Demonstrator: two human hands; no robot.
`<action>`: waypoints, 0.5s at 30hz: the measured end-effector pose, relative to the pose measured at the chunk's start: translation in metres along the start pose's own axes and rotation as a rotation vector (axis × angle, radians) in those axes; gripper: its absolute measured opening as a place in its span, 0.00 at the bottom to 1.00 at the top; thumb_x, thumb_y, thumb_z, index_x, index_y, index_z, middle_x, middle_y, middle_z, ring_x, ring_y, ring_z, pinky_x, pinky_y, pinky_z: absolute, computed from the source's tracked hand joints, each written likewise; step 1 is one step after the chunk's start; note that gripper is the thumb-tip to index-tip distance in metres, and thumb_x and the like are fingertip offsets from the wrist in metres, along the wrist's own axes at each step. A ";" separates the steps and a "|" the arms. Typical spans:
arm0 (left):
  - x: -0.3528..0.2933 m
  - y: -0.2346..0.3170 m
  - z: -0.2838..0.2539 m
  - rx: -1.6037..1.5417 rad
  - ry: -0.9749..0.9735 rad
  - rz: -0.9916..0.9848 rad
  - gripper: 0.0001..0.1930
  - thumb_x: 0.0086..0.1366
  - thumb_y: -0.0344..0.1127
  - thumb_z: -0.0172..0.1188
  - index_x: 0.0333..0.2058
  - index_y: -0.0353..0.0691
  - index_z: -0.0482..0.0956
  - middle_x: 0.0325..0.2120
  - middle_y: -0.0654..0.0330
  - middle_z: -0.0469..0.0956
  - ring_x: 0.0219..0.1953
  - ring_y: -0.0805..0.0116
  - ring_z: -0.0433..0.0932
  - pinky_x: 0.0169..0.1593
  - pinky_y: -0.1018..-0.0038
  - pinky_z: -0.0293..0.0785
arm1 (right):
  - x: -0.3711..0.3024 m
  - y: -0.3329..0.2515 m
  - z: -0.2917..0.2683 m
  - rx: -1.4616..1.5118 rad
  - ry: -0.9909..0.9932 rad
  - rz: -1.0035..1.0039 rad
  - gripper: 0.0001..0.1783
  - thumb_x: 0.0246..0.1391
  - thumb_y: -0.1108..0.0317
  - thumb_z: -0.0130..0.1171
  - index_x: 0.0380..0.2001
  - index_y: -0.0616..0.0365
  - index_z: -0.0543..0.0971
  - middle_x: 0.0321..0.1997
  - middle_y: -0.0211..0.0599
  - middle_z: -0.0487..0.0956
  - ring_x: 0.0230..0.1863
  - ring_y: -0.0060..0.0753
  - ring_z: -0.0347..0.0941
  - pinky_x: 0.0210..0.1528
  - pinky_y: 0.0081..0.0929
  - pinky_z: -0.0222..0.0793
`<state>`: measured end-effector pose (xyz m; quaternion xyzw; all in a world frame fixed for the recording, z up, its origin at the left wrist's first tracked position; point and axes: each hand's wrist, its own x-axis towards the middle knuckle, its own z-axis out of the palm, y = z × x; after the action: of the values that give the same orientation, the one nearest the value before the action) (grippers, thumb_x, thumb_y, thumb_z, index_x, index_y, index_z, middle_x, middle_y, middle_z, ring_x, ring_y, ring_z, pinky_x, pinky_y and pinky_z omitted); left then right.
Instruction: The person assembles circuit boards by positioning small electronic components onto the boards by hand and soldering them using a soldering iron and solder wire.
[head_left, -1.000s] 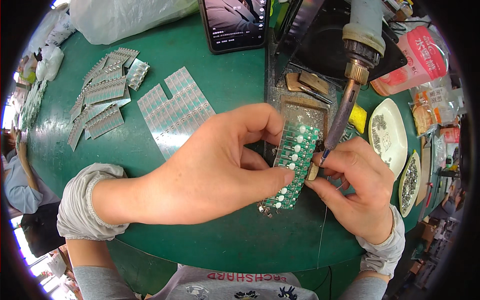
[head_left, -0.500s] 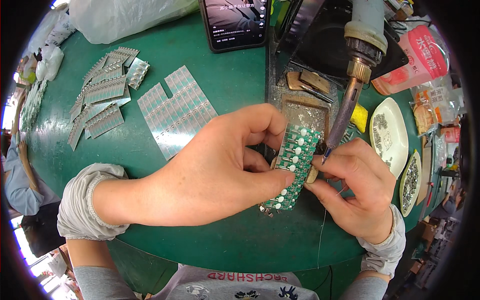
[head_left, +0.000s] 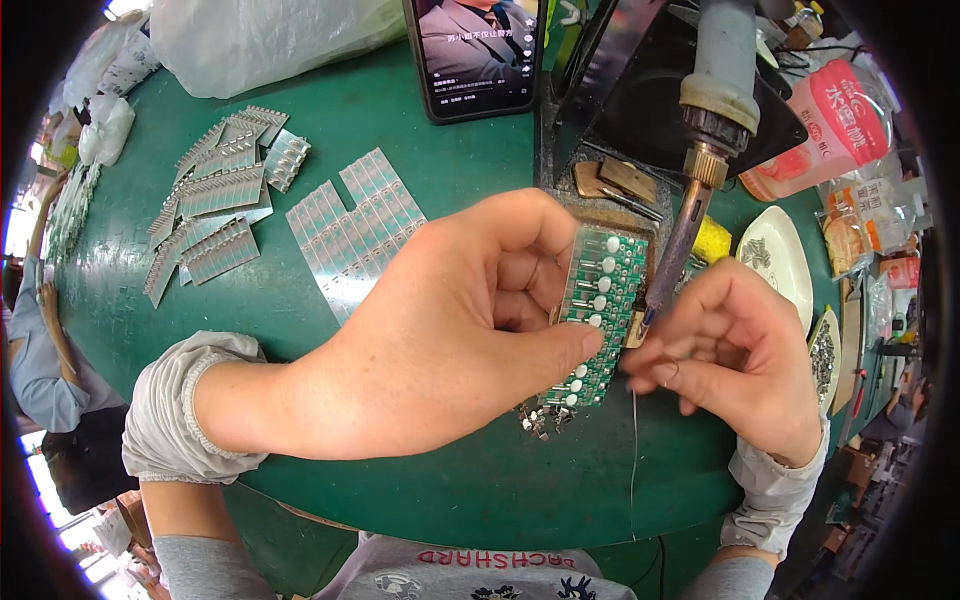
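Note:
Pinched between the thumb and fingers of my left hand is a green circuit board panel carrying a row of round white parts. It is held tilted over the bench, its right edge close to the tip of a soldering iron that points down from above. My right hand is just right of the board, somewhat blurred, with its fingers closed on thin solder wire; the wire hangs below toward the table edge. Small metal bits lie under the board's lower end.
At the left are stacked metal-edged board strips and a flat panel. A phone stands at the back. Beyond the iron are a yellow sponge, a pink pouch, a white dish and a tray of small parts.
My right hand has drawn away to the right and slightly down from the iron tip. The board stays in my left hand, a little more upright. The whole view has shifted slightly.

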<state>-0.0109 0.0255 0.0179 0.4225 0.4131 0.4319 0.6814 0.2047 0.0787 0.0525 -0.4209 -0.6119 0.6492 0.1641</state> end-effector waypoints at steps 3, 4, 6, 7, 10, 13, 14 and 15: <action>0.000 0.003 0.000 0.027 0.022 0.002 0.15 0.58 0.18 0.59 0.41 0.35 0.65 0.34 0.60 0.77 0.34 0.79 0.76 0.32 0.83 0.75 | -0.006 -0.004 0.002 0.025 -0.028 -0.005 0.11 0.52 0.75 0.58 0.31 0.60 0.64 0.20 0.35 0.72 0.19 0.21 0.73 0.17 0.11 0.60; 0.000 0.004 0.000 0.048 0.036 0.002 0.15 0.58 0.18 0.59 0.41 0.35 0.65 0.34 0.60 0.77 0.34 0.79 0.76 0.32 0.83 0.76 | -0.007 0.000 0.002 -0.060 0.014 -0.108 0.09 0.53 0.77 0.58 0.31 0.61 0.66 0.19 0.32 0.73 0.18 0.18 0.71 0.18 0.11 0.60; 0.000 0.006 0.001 0.070 0.050 0.002 0.15 0.58 0.18 0.59 0.42 0.35 0.65 0.34 0.60 0.77 0.35 0.78 0.77 0.32 0.82 0.76 | -0.006 0.014 0.006 -0.244 0.143 -0.352 0.08 0.51 0.78 0.59 0.29 0.63 0.69 0.15 0.25 0.70 0.14 0.11 0.64 0.17 0.12 0.53; 0.000 0.006 0.001 0.068 0.055 0.007 0.16 0.58 0.18 0.59 0.42 0.35 0.65 0.35 0.60 0.77 0.35 0.78 0.77 0.32 0.82 0.76 | -0.006 0.015 0.008 -0.245 0.143 -0.354 0.08 0.51 0.78 0.59 0.29 0.63 0.69 0.15 0.25 0.70 0.14 0.11 0.64 0.17 0.12 0.53; -0.002 0.009 0.002 0.068 0.066 0.018 0.16 0.58 0.18 0.59 0.43 0.35 0.65 0.36 0.59 0.77 0.35 0.78 0.77 0.33 0.82 0.77 | -0.006 0.016 0.012 -0.394 0.189 -0.485 0.08 0.49 0.78 0.60 0.28 0.62 0.70 0.15 0.25 0.69 0.14 0.11 0.61 0.16 0.12 0.52; -0.003 0.012 0.003 0.059 0.063 0.022 0.17 0.58 0.18 0.59 0.43 0.35 0.65 0.37 0.59 0.77 0.36 0.77 0.77 0.33 0.82 0.77 | -0.005 0.019 0.014 -0.427 0.242 -0.568 0.09 0.47 0.79 0.61 0.28 0.62 0.70 0.15 0.24 0.68 0.13 0.11 0.60 0.15 0.12 0.52; -0.003 0.013 0.003 0.052 0.060 0.019 0.17 0.57 0.17 0.59 0.43 0.35 0.65 0.37 0.59 0.77 0.37 0.77 0.77 0.34 0.82 0.77 | -0.005 0.020 0.014 -0.446 0.249 -0.598 0.09 0.46 0.79 0.62 0.28 0.62 0.70 0.14 0.24 0.68 0.13 0.11 0.60 0.15 0.12 0.52; -0.004 0.013 0.004 0.052 0.062 0.019 0.17 0.57 0.17 0.59 0.43 0.35 0.65 0.37 0.59 0.77 0.37 0.77 0.77 0.34 0.82 0.77 | -0.005 0.020 0.013 -0.465 0.255 -0.629 0.09 0.46 0.79 0.62 0.28 0.62 0.70 0.14 0.24 0.68 0.13 0.11 0.60 0.15 0.12 0.53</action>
<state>-0.0118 0.0247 0.0322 0.4304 0.4410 0.4404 0.6529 0.2036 0.0624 0.0340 -0.3165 -0.8158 0.3545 0.3296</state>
